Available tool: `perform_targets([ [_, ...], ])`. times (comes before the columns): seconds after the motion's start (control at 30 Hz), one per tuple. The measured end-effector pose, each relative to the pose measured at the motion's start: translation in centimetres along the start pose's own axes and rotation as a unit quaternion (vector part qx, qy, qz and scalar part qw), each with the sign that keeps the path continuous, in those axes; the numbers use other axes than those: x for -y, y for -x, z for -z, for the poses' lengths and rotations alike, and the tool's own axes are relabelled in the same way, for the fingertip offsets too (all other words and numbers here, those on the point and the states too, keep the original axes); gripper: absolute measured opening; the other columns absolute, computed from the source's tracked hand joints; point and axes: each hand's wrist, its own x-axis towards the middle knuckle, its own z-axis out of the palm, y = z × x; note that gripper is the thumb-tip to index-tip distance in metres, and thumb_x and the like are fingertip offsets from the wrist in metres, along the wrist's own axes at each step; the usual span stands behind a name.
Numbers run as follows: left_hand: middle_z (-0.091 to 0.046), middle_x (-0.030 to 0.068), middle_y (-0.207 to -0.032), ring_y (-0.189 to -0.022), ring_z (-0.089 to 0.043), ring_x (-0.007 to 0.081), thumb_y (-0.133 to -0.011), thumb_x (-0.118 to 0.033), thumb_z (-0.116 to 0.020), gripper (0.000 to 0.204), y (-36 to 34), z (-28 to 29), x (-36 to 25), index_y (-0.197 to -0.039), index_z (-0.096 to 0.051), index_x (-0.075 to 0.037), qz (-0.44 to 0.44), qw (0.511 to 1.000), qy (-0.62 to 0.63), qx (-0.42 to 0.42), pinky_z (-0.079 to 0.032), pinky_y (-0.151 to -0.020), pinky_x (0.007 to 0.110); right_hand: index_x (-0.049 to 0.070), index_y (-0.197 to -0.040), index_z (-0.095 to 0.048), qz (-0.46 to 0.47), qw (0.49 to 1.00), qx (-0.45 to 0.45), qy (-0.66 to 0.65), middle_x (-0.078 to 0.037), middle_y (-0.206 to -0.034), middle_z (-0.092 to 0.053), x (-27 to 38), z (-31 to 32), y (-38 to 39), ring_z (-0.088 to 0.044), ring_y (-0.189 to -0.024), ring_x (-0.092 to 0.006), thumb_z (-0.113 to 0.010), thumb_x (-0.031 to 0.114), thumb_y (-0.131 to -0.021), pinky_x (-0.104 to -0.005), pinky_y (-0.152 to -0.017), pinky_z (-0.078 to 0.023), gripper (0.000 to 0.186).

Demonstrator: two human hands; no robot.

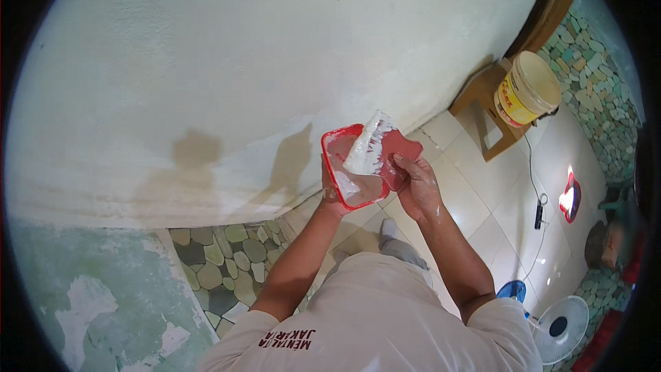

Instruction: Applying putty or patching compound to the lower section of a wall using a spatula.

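My left hand (329, 191) holds a red-rimmed plastic tray (339, 150) from beneath its left side, fingers mostly hidden behind it; inside are greyish smears and some white paste. My right hand (415, 180) grips a flat red plastic spreader (396, 148) over the tray's right side, thumb on its face. A thick, ragged strip of white paste (365, 148) lies along the spreader's left edge, above the tray. Both hands are in front of a white wall (275, 55), where shadows fall.
A pale bucket (527, 89) stands on a wooden stool (468, 103) at right. A black power strip (539, 215), cord and red object (570, 196) lie on the tiled floor (468, 179). A fan (558, 327) is at lower right, pebble tiling (227, 269) and patchy green surface (103, 262) at lower left.
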Motion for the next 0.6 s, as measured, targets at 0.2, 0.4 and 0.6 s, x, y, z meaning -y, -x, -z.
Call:
perform_targets([
  [0.2, -0.052, 0.0146, -0.143, -0.130, -0.051, 0.0313, -0.097, -0.052, -0.043, 0.067, -0.5, -0.6, 0.1, -0.146, -0.043, -0.007, -0.050, 0.998, -0.024, -0.011, -0.039, -0.112, 0.048, 0.004, -0.118, -0.060, 0.000, 1.000, 0.020, 0.017, -0.008, -0.114, -0.068, 1.2, -1.3, -0.4, -0.066, -0.103, -0.0191, -0.061, 0.006, -0.095, -0.0344, -0.093, -0.053, 0.023],
  [0.4, -0.053, 0.0129, -0.141, -0.127, -0.053, 0.0318, -0.091, -0.062, -0.047, 0.074, 0.2, -2.4, 0.0, -0.144, -0.045, -0.010, -0.109, 0.955, -0.276, -0.031, -0.041, -0.110, 0.049, 0.001, -0.115, -0.064, 0.077, 0.954, 0.047, 0.287, -0.008, -0.109, -0.069, 1.3, -0.9, -0.4, -0.064, -0.095, -0.0139, -0.058, 0.002, -0.096, -0.0297, -0.086, -0.052, 0.020],
  [0.6, -0.051, 0.0107, -0.144, -0.131, -0.050, 0.0327, -0.076, -0.085, -0.048, 0.099, 1.3, 3.0, -0.2, -0.148, -0.042, -0.016, -0.052, 0.997, 0.061, 0.020, -0.038, -0.112, 0.052, -0.002, -0.120, -0.064, 0.261, 0.800, 0.153, 0.519, -0.009, -0.106, -0.069, 1.1, -3.8, 1.3, -0.064, -0.093, -0.0154, -0.056, 0.001, -0.096, -0.0278, -0.085, -0.050, 0.025],
])
